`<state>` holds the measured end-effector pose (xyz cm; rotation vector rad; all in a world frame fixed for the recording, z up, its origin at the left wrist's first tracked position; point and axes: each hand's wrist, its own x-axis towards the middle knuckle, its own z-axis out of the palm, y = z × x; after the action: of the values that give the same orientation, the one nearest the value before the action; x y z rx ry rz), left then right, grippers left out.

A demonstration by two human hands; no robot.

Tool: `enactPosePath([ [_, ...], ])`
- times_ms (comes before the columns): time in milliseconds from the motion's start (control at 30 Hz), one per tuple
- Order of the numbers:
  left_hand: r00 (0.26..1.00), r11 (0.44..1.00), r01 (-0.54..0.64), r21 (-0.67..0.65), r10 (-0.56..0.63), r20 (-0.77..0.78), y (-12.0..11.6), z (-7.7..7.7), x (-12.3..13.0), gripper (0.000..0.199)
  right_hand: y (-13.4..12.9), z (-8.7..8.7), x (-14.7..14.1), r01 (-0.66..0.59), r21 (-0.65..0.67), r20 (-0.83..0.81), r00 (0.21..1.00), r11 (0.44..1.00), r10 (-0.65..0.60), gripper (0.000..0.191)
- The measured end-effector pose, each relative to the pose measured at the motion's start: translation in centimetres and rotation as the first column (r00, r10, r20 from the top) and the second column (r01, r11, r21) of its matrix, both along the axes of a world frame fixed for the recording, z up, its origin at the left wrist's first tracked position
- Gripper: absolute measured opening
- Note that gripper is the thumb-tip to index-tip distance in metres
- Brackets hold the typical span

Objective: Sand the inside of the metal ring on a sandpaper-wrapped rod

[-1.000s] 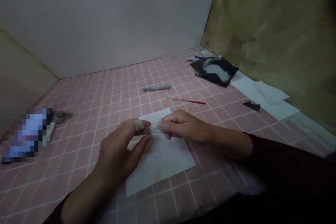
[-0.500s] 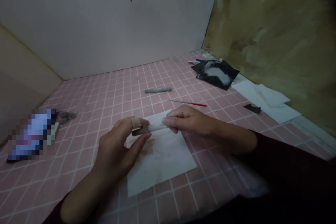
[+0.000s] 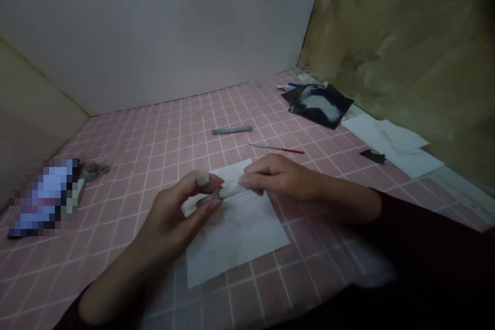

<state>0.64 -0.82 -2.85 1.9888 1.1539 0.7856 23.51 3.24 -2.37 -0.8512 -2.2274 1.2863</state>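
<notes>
One slender, two-toned rod (image 3: pixel 229 192), above one white sheet (image 3: pixel 240 240) on the pink gridded worktop (image 3: pixel 154 139). Left hand (image 3: pixel 174 214) pinches its grey end, thumb opposing fingers; right hand (image 3: pixel 276 175) pinches the whitish end, hiding the tip. From rod: one grey bar (image 3: pixel 232 130), 12 o'clock; one thin red-handled tool (image 3: pixel 292 151), 1–2; one black sheet (image 3: pixel 340 104), 2; one pixelated object (image 3: pixel 50 191), 9.

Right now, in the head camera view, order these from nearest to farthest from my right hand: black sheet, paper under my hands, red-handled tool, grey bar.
From your right hand, nearest first:
1. Paper, partly beneath it.
2. Red-handled tool, just beyond it.
3. Grey bar, farther back, slightly left.
4. Black sheet, back right.
</notes>
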Motion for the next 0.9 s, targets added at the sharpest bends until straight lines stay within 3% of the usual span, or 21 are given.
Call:
enactPosePath([
  [67, 0.999, 0.999, -0.035, 0.019, 0.034, 0.018, -0.05, -0.02, -0.01, 0.017, -0.02, 0.04, -0.03, 0.02, -0.021, -0.026, 0.999, 1.0, -0.02, 0.039],
  [200, 1.0, 1.0, 0.01, -0.01, -0.011, -0.021, -0.44, 0.13, 0.22, 0.016, -0.32, 0.06, -0.34, -0.003, -0.114, -0.036, 0.999, 0.993, -0.002, 0.036],
  [400, 0.971, 0.938, -0.117, 0.327, 0.176, -0.16, -0.85, 0.41, 0.7, 0.023, -0.09, -0.13, -0.34, 0.037, -0.341, -0.129, 0.988, 0.939, -0.086, 0.039],
  [533, 0.964, 0.862, 0.001, 0.506, 0.135, -0.231, -0.88, 0.12, 0.93, 0.021, -0.23, -0.14, -0.63, 0.003, -0.429, -0.143, 0.987, 0.903, -0.071, 0.038],
  [633, 0.946, 0.806, 0.01, 0.591, 0.183, -0.266, -0.69, 0.05, 0.82, 0.022, -0.06, -0.02, -0.53, 0.059, -0.47, -0.108, 0.986, 0.881, -0.124, 0.039],
  [733, 0.941, 0.798, 0.013, 0.603, 0.194, -0.277, -0.57, 0.09, 0.76, 0.022, -0.03, -0.14, -0.53, 0.075, -0.465, -0.104, 0.985, 0.882, -0.139, 0.037],
  [833, 0.949, 0.793, 0.091, 0.602, 0.115, -0.295, -0.57, 0.13, 0.86, 0.025, 0.02, -0.4, -0.51, -0.004, -0.366, -0.109, 0.993, 0.93, -0.038, 0.039],
  [900, 0.95, 0.808, 0.073, 0.585, 0.123, -0.288, -0.56, 0.22, 0.86, 0.023, 0.11, -0.44, -0.37, -0.011, -0.299, -0.096, 0.995, 0.954, -0.019, 0.041],
])
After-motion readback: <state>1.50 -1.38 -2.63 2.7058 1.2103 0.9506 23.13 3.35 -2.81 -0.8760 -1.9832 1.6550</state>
